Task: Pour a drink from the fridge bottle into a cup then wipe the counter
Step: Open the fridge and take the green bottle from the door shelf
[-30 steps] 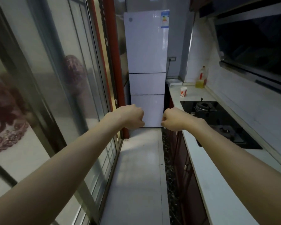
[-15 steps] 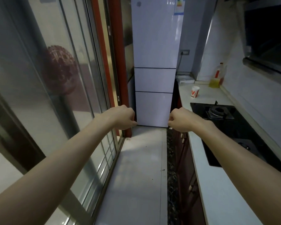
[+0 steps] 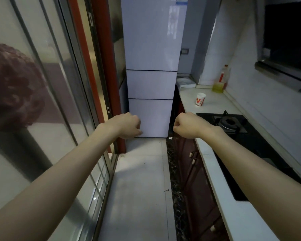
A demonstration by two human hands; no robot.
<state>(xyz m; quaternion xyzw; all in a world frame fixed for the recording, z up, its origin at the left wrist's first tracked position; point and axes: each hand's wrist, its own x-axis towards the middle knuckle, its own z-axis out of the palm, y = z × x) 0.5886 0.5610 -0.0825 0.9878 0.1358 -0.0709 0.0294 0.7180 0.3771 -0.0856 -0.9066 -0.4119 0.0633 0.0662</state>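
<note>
A tall white fridge [image 3: 151, 49] with three closed doors stands at the far end of a narrow kitchen aisle. On the white counter [image 3: 214, 105] to its right sits a white paper cup [image 3: 200, 99] with red print. My left hand [image 3: 127, 125] and my right hand [image 3: 188, 125] are both held out in front of me as fists, holding nothing, in line with the fridge's bottom door and well short of it. No drink bottle is visible; the fridge is shut.
A black gas hob [image 3: 236, 126] is set into the counter on the right, with dark red cabinets [image 3: 195, 180] below. A yellow oil bottle [image 3: 220, 80] stands in the far corner. Sliding glass doors [image 3: 42, 101] line the left side.
The fridge, cup and hob appear larger and nearer than before, so I have moved forward along the aisle. Both fists keep the same pose.
</note>
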